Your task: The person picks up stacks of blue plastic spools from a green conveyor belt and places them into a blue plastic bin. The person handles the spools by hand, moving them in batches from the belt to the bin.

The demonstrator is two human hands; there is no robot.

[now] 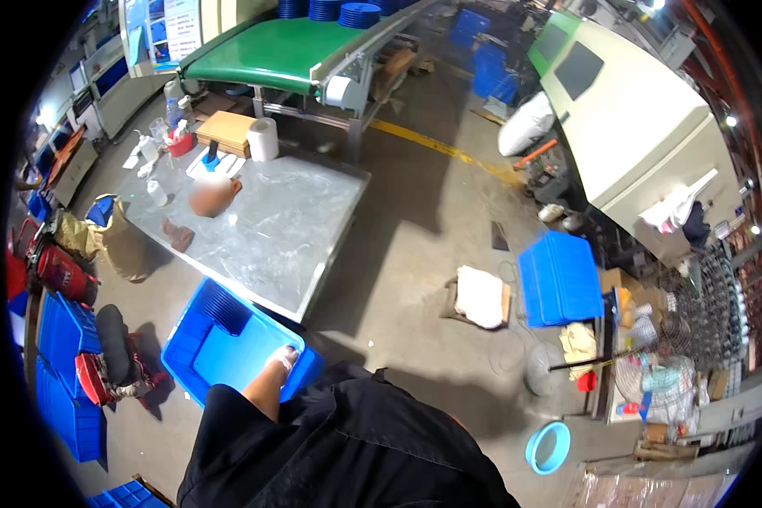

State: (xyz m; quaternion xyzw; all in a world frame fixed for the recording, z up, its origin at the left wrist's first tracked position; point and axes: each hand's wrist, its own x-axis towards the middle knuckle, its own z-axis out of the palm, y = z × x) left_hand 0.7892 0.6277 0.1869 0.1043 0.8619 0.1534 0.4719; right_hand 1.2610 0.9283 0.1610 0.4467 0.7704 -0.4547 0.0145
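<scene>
A blue plastic bin (201,360) stands on the floor in front of me, beside the table's near corner. In its far end lies a row of dark blue round plates (226,313), packed close together. My left hand (285,356), in a whitish glove, reaches down to the bin's right side, its fingers closed at the rim; small in the picture, they are partly hidden. Of my right hand nothing shows; my black-clothed body covers the lower middle.
A metal-topped table (288,224) carries a paper roll (263,139), cardboard and bottles. Behind it runs a green conveyor (267,55) with stacked blue plates (360,14). At right are a blue crate (560,279), a fan (686,326) and a basin (548,448); a stool (110,356) stands left.
</scene>
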